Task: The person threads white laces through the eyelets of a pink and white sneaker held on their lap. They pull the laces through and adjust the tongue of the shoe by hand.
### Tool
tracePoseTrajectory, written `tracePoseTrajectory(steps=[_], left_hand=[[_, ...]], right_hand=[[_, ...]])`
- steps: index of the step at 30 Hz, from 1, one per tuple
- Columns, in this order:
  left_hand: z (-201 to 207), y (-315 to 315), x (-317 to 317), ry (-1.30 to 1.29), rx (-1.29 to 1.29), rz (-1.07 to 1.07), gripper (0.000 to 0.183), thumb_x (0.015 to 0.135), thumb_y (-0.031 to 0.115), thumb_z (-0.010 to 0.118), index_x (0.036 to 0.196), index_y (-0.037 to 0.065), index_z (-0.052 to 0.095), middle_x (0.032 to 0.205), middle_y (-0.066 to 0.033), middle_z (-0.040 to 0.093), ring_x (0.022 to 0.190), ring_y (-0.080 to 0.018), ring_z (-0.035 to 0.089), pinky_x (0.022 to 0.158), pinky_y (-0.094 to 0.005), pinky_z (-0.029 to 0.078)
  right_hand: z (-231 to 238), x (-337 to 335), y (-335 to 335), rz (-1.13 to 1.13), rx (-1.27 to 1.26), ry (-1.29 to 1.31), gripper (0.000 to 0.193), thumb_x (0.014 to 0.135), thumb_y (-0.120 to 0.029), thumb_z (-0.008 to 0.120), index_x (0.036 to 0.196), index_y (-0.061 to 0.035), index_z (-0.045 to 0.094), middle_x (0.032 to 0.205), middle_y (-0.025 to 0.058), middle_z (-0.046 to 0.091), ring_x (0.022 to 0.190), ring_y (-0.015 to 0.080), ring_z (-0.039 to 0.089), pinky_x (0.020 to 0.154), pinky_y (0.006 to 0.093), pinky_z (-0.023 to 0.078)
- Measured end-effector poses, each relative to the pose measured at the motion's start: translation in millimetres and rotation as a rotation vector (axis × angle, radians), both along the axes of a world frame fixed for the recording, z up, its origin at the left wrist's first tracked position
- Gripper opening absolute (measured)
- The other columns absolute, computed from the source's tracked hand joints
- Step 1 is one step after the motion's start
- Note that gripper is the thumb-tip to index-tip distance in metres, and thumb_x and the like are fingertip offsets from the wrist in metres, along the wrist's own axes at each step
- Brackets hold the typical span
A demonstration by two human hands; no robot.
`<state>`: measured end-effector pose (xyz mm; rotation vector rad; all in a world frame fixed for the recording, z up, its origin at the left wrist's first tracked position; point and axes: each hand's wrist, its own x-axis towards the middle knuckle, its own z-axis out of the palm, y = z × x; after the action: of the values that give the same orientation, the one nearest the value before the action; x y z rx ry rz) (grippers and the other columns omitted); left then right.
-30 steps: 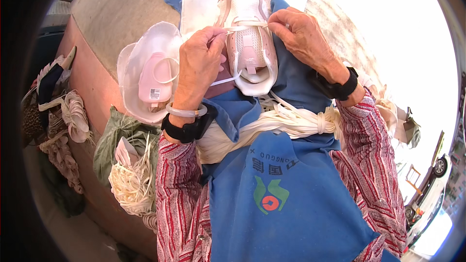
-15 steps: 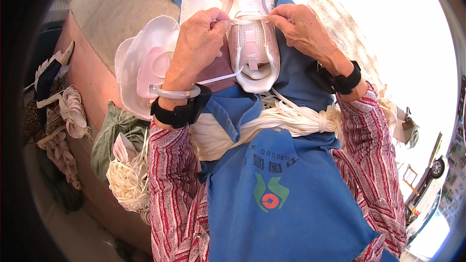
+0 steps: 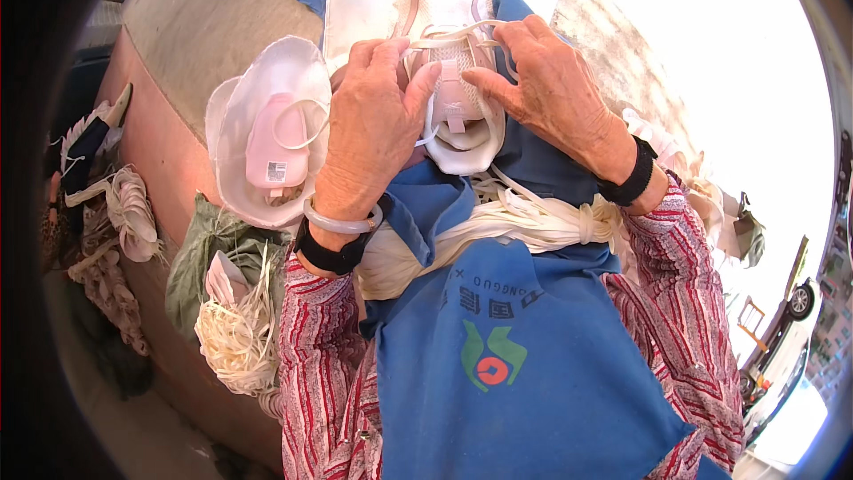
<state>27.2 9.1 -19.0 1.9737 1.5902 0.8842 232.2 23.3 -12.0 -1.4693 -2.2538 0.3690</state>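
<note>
While left hand (image 3: 380, 120) and right hand (image 3: 555, 93), thumbs spread, curl at a flat lace (image 3: 457, 35), hold unclear, the rounded shoe (image 3: 450, 96) shows pink-and-white mesh.

Between the left hand (image 3: 377, 120) and right hand (image 3: 558, 102), a gap over the pink-and-white sneaker (image 3: 451, 98) narrows at the thumbs (image 3: 424, 89); the cream shoelace (image 3: 462, 32) bars 12 o'clock, the lace bundle (image 3: 524, 220) 5, the white bowl-shaped shell (image 3: 233, 129) 8.
</note>
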Motion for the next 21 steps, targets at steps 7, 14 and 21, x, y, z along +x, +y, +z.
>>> tracePoseTrajectory(steps=[7,14,21], left_hand=[[-2.1,-0.2,13.0,0.396,0.041,-0.042,0.033,0.085,0.007,0.056,0.116,-0.004,0.056,0.100,-0.0199,0.060,0.084,-0.0355,0.064,0.073,-0.0412,0.053],[-17.5,3.0,11.9,0.334,0.076,-0.084,0.027,0.084,0.005,0.055,0.110,-0.002,0.056,0.096,-0.0203,0.059,0.081,-0.0361,0.063,0.067,-0.0411,0.053],[-12.5,2.3,16.7,0.329,0.057,-0.018,0.028,0.086,0.008,0.054,0.111,-0.003,0.059,0.098,-0.0216,0.060,0.085,-0.0375,0.063,0.072,-0.0421,0.053]], right_hand=[[3.0,-11.4,4.3,0.044,-0.102,-0.197,0.023,0.088,-0.016,0.058,0.093,0.0066,0.059,0.094,0.0223,0.060,0.081,0.0392,0.064,0.070,0.0423,0.054],[-7.5,-2.4,-0.9,0.044,-0.026,0.078,0.021,0.084,-0.004,0.055,0.104,0.0016,0.054,0.094,0.0209,0.060,0.079,0.0401,0.064,0.069,0.0455,0.053],[3.9,-21.3,1.4,0.112,0.107,-0.320,0.018,0.079,-0.005,0.062,0.097,-0.0006,0.059,0.089,0.0168,0.061,0.073,0.0321,0.067,0.059,0.0386,0.054]])
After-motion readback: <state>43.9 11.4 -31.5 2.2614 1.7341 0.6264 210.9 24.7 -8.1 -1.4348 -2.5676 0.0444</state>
